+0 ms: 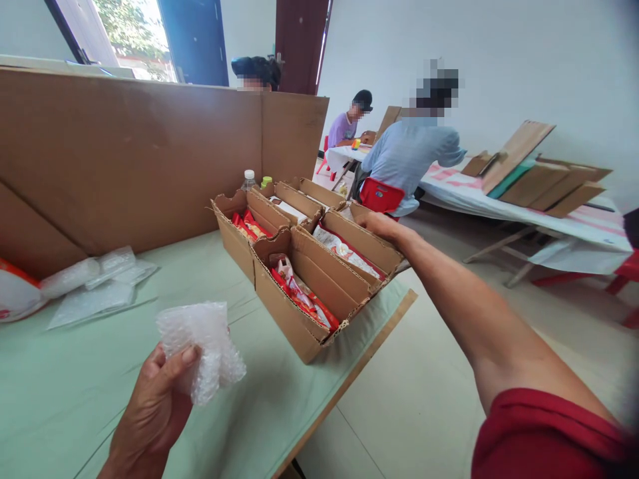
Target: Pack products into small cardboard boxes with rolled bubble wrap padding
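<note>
My left hand (162, 382) grips a folded piece of bubble wrap (200, 346), the thumb pressed on its front, above the near part of the table. A cardboard box with several open compartments (282, 332) sits by the table's right edge. Red snack packets (304, 293) lie in its near compartment, with a white and red packet (344, 249) in the one behind. My right hand (377, 225) reaches to the box's far right side. Its fingers go down behind the cardboard wall, so what they hold or touch is hidden.
A tall cardboard screen (150, 159) stands along the table's back. Bubble wrap pieces (107, 279) and a white and orange bag (17, 293) lie at left. A bottle (248, 179) stands behind the box. A person in light blue (407, 156) sits at another table (564, 229); others sit further back.
</note>
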Demonstrator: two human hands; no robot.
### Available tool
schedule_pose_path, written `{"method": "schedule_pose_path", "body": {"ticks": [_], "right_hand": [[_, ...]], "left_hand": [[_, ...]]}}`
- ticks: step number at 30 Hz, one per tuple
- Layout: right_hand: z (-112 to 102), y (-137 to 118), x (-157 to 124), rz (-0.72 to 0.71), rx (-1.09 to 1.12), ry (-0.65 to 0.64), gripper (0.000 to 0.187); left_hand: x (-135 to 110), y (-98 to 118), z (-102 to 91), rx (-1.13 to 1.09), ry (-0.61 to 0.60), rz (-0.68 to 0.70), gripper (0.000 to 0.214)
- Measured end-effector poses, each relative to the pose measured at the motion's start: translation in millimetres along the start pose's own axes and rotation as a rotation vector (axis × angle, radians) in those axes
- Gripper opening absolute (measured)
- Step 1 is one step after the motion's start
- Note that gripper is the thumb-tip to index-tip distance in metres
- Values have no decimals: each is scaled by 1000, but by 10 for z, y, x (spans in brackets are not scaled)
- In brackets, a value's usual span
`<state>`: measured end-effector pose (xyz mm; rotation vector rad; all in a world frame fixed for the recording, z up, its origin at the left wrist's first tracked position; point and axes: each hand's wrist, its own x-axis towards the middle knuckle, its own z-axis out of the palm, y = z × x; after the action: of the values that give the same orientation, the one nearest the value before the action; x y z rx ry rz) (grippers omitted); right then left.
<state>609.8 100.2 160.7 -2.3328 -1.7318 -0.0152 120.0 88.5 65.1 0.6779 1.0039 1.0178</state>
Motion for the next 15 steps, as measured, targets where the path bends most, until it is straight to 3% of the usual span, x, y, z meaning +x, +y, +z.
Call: {"method": "schedule_pose_path", "body": {"ticks": [2, 4, 5, 7, 9, 10, 12, 14, 15], "right_hand": [[-232, -65, -32, 123, -24, 160, 20], [-502, -255, -85, 201, -7, 403, 19], [-617, -413, -132, 177, 25, 526, 16], [-739, -856, -289, -13, 112, 636, 9], [-682, -1420, -533, -268, 200, 534, 8], [-598, -1706, -672, -398, 257, 422, 8], [-395, -2187, -908, -667, 392, 67, 9], [-252, -2425, -964, -812, 450, -130, 10], [-226, -2430, -889, -821, 470, -151, 13]], "left_hand": [[-18, 18, 42, 12, -24, -6, 78], [-51, 59, 115, 25, -65, 25, 78], [-75, 81, 172, 28, -94, 48, 78], [-138, 115, 333, 30, -166, 91, 82], [-208, 121, 524, 22, -247, 121, 87], [-239, 117, 611, 11, -274, 140, 88], [-276, 108, 723, -18, -266, 178, 87], [-269, 120, 702, -56, -193, 197, 81], [-248, 136, 632, -67, -140, 199, 77]]}}
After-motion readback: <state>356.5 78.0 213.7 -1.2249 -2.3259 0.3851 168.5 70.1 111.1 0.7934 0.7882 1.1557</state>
